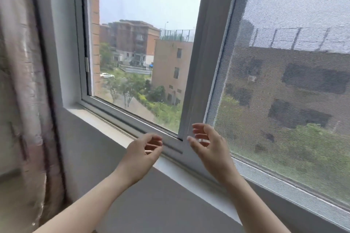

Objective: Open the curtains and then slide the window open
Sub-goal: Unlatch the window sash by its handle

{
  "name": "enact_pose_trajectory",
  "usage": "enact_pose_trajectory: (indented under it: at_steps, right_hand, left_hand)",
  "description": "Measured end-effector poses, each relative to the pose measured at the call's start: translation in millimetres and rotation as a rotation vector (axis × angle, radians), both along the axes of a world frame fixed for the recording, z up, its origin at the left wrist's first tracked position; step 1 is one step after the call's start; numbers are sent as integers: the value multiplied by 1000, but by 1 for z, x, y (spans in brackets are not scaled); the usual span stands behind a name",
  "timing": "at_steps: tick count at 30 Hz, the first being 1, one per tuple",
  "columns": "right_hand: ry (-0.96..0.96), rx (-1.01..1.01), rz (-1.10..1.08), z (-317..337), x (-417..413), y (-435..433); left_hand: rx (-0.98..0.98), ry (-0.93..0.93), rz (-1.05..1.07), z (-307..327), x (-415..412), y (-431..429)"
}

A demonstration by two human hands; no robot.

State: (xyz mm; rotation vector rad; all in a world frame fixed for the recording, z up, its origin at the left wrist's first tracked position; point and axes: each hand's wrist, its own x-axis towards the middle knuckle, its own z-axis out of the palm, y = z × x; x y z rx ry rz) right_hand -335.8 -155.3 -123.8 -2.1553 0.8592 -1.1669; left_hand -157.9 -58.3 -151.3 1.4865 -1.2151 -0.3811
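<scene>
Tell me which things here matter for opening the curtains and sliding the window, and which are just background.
Part of the job:
curtain, gathered at the left
sliding window sash, its upright frame between the hands
left hand, open, near the bottom rail
right hand, open, beside the sash frame

Just there:
insect screen on the right
windowsill
buildings outside

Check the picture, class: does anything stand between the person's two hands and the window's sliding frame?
Nothing visible does. The left hand and right hand hover open either side of the sash frame, with the curtain drawn off to the left.
</scene>
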Motion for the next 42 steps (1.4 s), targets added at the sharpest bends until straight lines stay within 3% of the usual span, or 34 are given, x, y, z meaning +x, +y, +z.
enact_pose_trajectory:
  at_steps: [7,17,28,42]
  right_hand:
    - [44,33,218,-5,124,-42]
    - [76,-9,354,-1,340,-65]
    - [155,-63,316,17,532,-92]
    - [285,-425,254,50,681,-188]
  left_hand:
    - [1,33,231,-9,104,-2]
    - [1,14,407,-12,303,-3]
    - [44,-14,444,-16,512,-34]
    - [-38,-31,450,-20,648,-130]
